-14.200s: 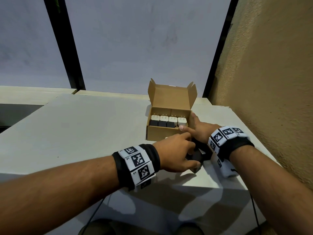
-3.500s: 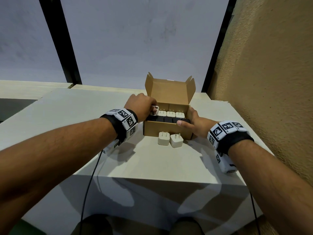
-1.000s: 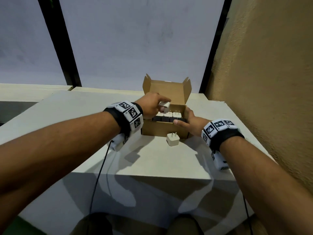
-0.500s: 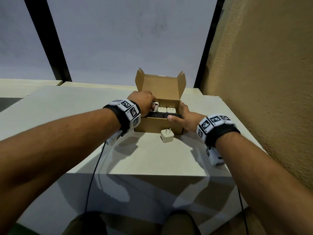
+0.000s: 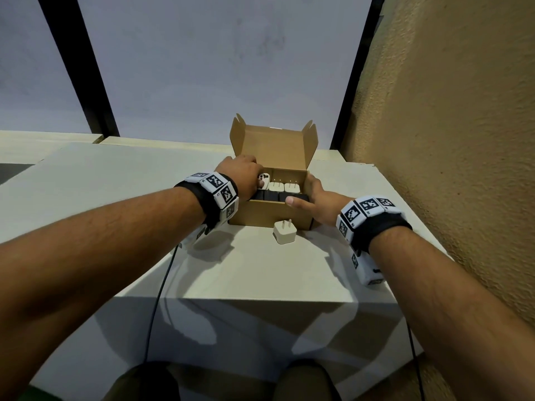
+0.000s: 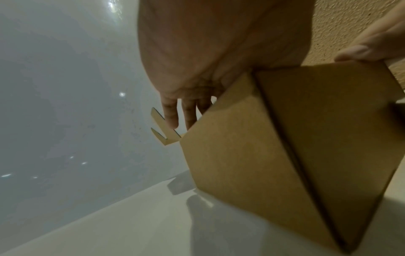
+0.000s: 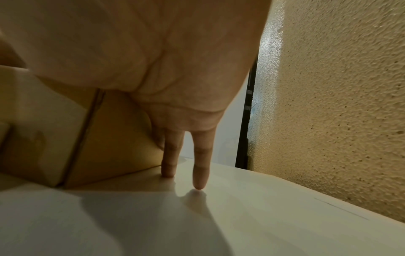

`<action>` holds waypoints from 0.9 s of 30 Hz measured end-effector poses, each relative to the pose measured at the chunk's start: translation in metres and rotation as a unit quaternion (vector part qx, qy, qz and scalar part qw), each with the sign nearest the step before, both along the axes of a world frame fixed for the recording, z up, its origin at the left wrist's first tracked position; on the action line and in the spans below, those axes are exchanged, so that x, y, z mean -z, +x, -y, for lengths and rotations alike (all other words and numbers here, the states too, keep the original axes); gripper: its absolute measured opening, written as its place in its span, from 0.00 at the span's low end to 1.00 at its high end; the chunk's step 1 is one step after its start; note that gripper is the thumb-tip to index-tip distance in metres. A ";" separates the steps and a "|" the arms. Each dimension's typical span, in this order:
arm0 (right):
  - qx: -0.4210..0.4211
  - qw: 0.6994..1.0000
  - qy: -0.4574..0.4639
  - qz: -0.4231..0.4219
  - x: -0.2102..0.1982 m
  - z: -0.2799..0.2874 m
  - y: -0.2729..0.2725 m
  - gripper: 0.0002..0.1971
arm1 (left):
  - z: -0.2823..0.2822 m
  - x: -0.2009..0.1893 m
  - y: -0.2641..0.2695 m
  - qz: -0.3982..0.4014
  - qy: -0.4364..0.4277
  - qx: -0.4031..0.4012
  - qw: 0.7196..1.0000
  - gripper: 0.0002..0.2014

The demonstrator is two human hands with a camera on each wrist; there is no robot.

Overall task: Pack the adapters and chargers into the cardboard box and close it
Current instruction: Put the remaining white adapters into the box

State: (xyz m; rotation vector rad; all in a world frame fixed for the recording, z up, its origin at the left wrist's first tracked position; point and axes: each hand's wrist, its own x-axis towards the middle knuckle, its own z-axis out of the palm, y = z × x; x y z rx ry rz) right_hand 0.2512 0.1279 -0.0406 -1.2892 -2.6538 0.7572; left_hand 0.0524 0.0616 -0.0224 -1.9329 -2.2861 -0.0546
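Observation:
The cardboard box (image 5: pixel 269 214) stands on the table with its lid (image 5: pixel 275 146) upright. Inside, white chargers (image 5: pixel 283 186) fill the back row and black adapters (image 5: pixel 272 195) the front row. My left hand (image 5: pixel 246 176) pinches a white charger (image 5: pixel 264 179) at the left end of the back row. My right hand (image 5: pixel 311 198) braces the box's right side; its thumb lies over the front row. In the right wrist view its fingers (image 7: pixel 200 171) run straight down beside the box (image 7: pixel 114 138) to the table. One loose white charger (image 5: pixel 285 233) lies prongs-up in front of the box.
A rough tan wall (image 5: pixel 448 140) rises close on the right of the white table (image 5: pixel 115 198). Grey panels with black posts (image 5: pixel 95 91) stand behind it. A thin black cable (image 5: pixel 157 299) hangs from my left wrist over the table's front edge.
My left hand picked one of the two loose white chargers off the table and carried it to the box's back left corner, where it now sits lower. The right hand stayed on the box.

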 end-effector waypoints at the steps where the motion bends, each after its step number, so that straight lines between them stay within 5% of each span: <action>1: 0.001 1.000 0.000 0.002 0.000 0.000 0.000 0.47 | 0.001 0.000 -0.001 0.003 0.003 0.001 1.000 0.18; 6: 0.004 1.000 0.000 -0.004 0.000 0.001 0.000 0.46 | 0.014 -0.004 0.003 0.052 0.095 0.037 0.993 0.17; 11: 0.003 1.000 0.003 0.007 -0.006 0.007 0.001 0.45 | 0.039 -0.013 0.027 0.159 0.149 0.168 0.961 0.09; 17: 0.019 0.997 0.052 0.051 -0.005 0.007 0.001 0.43 | 0.074 -0.011 0.055 0.147 0.081 0.267 0.949 0.11; 27: 0.008 1.000 -0.009 0.000 -0.006 0.009 0.000 0.45 | 0.081 0.008 0.066 0.090 -0.092 0.222 0.966 0.30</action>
